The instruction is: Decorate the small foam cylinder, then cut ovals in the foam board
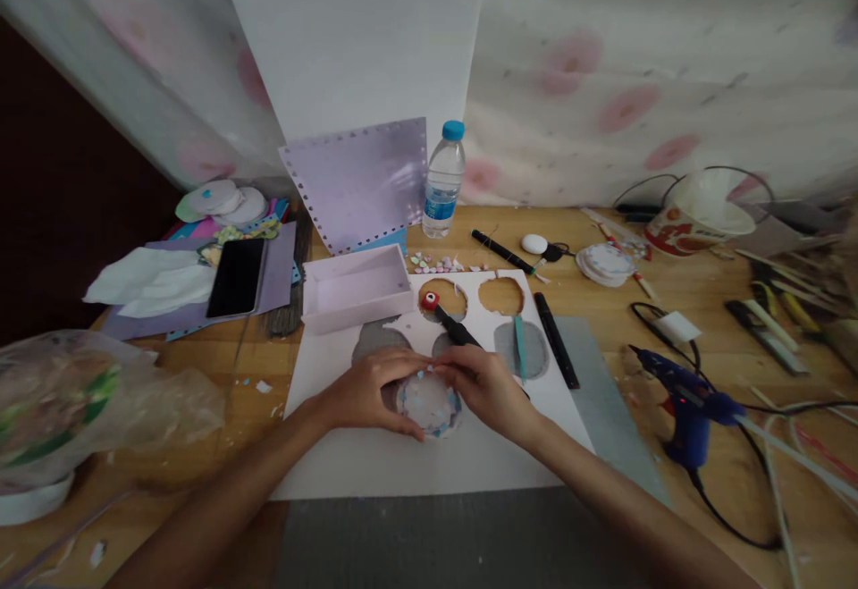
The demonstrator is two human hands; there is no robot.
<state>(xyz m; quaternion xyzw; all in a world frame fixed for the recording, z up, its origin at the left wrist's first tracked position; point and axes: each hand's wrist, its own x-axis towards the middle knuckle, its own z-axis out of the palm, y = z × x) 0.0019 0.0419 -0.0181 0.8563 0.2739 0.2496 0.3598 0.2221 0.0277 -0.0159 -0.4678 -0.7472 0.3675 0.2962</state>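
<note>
A round, pale disc [429, 401] with small blue and white pieces around its rim lies low over the white sheet [362, 468]. My left hand [379, 392] curves around its left side, thumb at the near edge and fingers along the far edge. At the disc's far right rim, my right hand [486, 388] is pinched; what its fingertips hold is too small to make out. Just beyond the right hand lies a black-handled tool [458, 328] with a red head [430, 301]. Several round holes are cut in the sheet, and a teal strip [519, 348] crosses one.
Behind stand an open white box [355, 285], a purple sheet [365, 182] and a water bottle [443, 182]. A phone [236, 278] and plastic bag [100, 401] are left. A black marker [556, 339], stacked discs [605, 264] and a corded blue glue gun [690, 406] are right.
</note>
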